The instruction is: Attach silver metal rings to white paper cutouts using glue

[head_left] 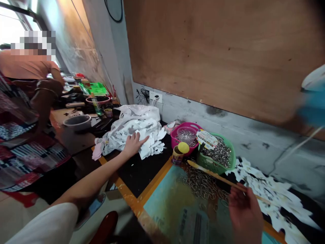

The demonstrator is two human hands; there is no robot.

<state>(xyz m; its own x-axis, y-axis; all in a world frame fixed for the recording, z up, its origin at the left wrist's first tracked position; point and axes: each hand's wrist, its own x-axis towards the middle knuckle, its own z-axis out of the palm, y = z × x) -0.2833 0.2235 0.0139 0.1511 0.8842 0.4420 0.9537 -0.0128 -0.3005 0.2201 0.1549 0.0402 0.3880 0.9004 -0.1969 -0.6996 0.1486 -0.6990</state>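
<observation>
My left hand [134,144] rests on a heap of white cut pieces [149,135] lying on a crumpled plastic bag [138,112]. Its thumb points out to the right, apart from the fingers, whose tips partly hide among the pieces. In my right hand [245,210] is a long wooden-handled brush [215,175], its pale bristles pointing left. Under the brush lies a loose pile of metal rings [200,183]. Just beyond the bristles stands a small cup [177,156] with a yellow round top.
A pink basket [174,139] and a green basket [232,159] hold small metal parts by the wall. White pieces bearing metal parts [276,193] lie at right. A blurred blue fan [313,105] is at the right edge. A co-worker [27,67] sits at left near a grey bowl [77,123].
</observation>
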